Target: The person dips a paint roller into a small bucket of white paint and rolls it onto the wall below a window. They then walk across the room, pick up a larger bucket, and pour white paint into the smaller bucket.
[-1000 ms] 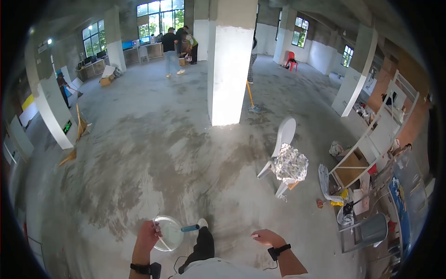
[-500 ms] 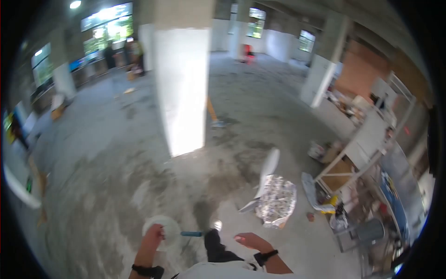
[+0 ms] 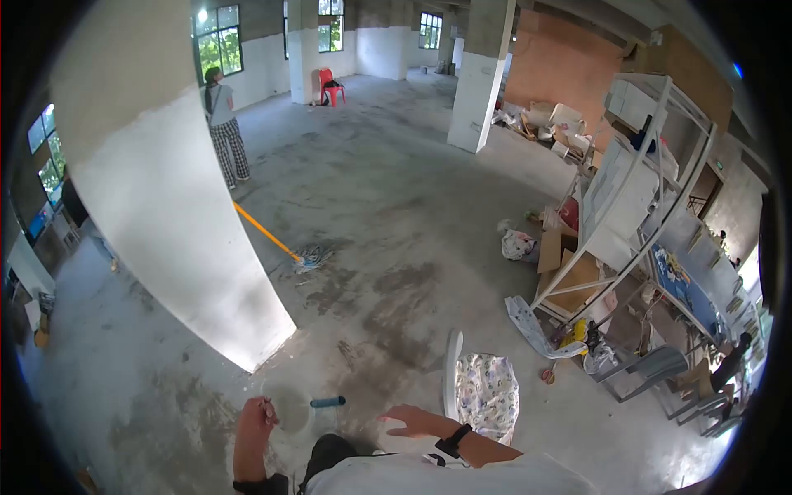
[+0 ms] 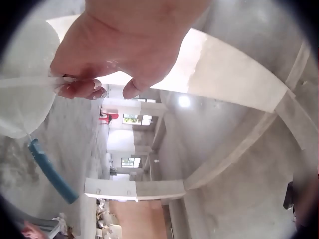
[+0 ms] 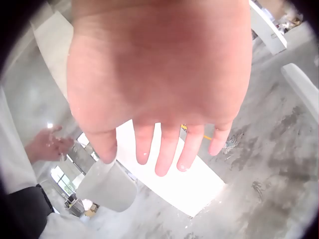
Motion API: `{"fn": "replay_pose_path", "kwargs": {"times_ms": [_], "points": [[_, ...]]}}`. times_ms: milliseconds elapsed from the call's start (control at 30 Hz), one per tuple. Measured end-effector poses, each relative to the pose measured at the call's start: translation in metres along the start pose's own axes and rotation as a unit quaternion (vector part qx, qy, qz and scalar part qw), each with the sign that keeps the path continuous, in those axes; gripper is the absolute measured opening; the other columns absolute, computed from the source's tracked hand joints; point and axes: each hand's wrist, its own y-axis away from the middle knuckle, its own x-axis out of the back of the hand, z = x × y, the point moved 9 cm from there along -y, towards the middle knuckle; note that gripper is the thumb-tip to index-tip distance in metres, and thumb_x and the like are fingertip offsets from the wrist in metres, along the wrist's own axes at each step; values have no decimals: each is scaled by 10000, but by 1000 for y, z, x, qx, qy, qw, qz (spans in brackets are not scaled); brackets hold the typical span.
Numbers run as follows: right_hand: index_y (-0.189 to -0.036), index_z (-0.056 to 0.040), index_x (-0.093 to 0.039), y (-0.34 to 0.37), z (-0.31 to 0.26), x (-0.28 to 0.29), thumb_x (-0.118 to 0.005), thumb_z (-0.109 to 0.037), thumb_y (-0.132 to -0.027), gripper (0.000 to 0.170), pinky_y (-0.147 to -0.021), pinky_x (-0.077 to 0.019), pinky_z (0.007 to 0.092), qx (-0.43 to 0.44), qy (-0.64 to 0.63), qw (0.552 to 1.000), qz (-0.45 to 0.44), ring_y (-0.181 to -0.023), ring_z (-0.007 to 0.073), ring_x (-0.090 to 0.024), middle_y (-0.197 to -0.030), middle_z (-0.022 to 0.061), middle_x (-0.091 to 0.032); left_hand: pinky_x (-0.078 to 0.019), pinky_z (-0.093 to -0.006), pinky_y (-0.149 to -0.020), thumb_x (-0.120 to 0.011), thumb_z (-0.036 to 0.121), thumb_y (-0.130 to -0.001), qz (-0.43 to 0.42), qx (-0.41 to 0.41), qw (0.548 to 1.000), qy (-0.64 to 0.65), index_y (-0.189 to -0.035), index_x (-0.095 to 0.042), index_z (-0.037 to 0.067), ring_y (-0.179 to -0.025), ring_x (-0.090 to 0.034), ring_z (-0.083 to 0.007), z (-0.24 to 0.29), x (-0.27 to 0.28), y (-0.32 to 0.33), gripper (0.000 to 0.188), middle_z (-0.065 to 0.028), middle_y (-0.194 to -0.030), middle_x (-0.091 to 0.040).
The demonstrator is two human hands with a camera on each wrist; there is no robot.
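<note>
My left hand (image 3: 257, 417) is raised in front of me at the lower left of the head view. Its fingers curl round a pale strip (image 4: 30, 81), the handle of a whitish translucent bucket (image 4: 25, 112). A blue paint roller (image 4: 52, 172) sticks out past the bucket's side, and in the head view the roller (image 3: 328, 402) lies just right of the hand. My right hand (image 3: 417, 422) is held out empty, left of a white chair (image 3: 452, 375) with a patterned cover (image 3: 487, 392). Its fingers (image 5: 163, 162) are straight and spread in the right wrist view.
A white-painted pillar (image 3: 173, 206) rises close ahead on the left. Beyond its base lies a mop (image 3: 309, 259), near a standing person (image 3: 221, 124). On the right are a metal rack (image 3: 635, 190), cardboard boxes (image 3: 569, 268), bags and grey chairs (image 3: 652, 367). Damp patches mark the concrete floor.
The head view has turned to the right, bringing the pillar to the left and the person by the mop into sight. My left hand keeps hold of the bucket handle; the right stays empty.
</note>
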Motion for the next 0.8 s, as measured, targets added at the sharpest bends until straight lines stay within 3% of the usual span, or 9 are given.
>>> {"fn": "replay_pose_path", "kwargs": {"times_ms": [33, 133, 233, 400, 500, 567, 700, 800], "points": [[-1423, -135, -489, -17, 9, 20, -665, -380, -916, 590, -1066, -386, 437, 1, 20, 1000, 22, -1221, 319, -512, -1305, 142, -568, -442, -310, -662, -514, 232, -974, 0, 56, 994, 99, -996, -536, 55, -610, -469, -138, -2, -5, -39, 179, -12, -692, -487], [-1490, -124, -385, -84, 28, 80, -685, -412, -891, 730, -1122, -331, 468, -23, 34, 997, 59, -1336, 343, -421, -1465, 153, -452, -426, -305, -662, -523, 240, -969, -77, 39, 995, 47, -979, -545, 61, -616, -466, -136, 13, -35, -162, 181, -8, -690, -482], [-1560, -104, -215, -150, 51, 163, -719, -449, -853, 934, -1182, -232, 486, -107, -8, 990, 87, -1453, 353, -253, -1584, 153, -275, -410, -305, -653, -519, 242, -970, -114, 152, 976, 108, -957, -552, 61, -614, -464, -139, 16, -75, -277, 185, -5, -699, -485], [-1590, -116, -26, -239, 95, 310, -804, -484, -756, 1199, -1216, -134, 498, -143, -9, 968, 207, -1522, 379, -37, -1657, 137, -46, -380, -293, -691, -510, 234, -966, -192, 198, 959, 61, -859, -545, 79, -676, -451, -127, 49, -149, -443, 191, 2, -711, -475], [-1589, -107, -20, -283, 102, 397, -844, -432, -729, 1234, -1214, -123, 514, -120, -77, 952, 269, -1522, 383, 31, -1657, 163, 22, -404, -293, -700, -488, 241, -974, -231, 221, 947, 36, -938, -572, 64, -658, -470, -123, 61, -194, -541, 199, 5, -722, -502], [-1589, -104, -20, -313, 121, 450, -864, -399, -714, 1251, -1211, -131, 520, -107, -95, 945, 295, -1518, 396, 46, -1651, 186, 36, -393, -294, -691, -514, 249, -959, -247, 230, 941, 6, -903, -570, 74, -663, -464, -122, 70, -229, -605, 191, 8, -717, -498], [-1589, -101, -49, -370, 188, 561, -881, -373, -699, 1248, -1208, -137, 516, -52, -94, 939, 328, -1512, 424, 44, -1641, 226, 41, -384, -294, -675, -527, 231, -954, -275, 245, 930, -11, -907, -584, 79, -672, -455, -119, 69, -301, -740, 169, 12, -735, -498], [-1589, -124, -118, -411, 252, 640, -875, -430, -688, 1216, -1190, -113, 582, -79, -25, 948, 309, -1510, 438, 32, -1648, 206, 25, -392, -295, -687, -516, 242, -967, -290, 250, 924, -12, -931, -590, 73, -680, -458, -118, 69, -353, -839, 188, 10, -744, -500]]}}
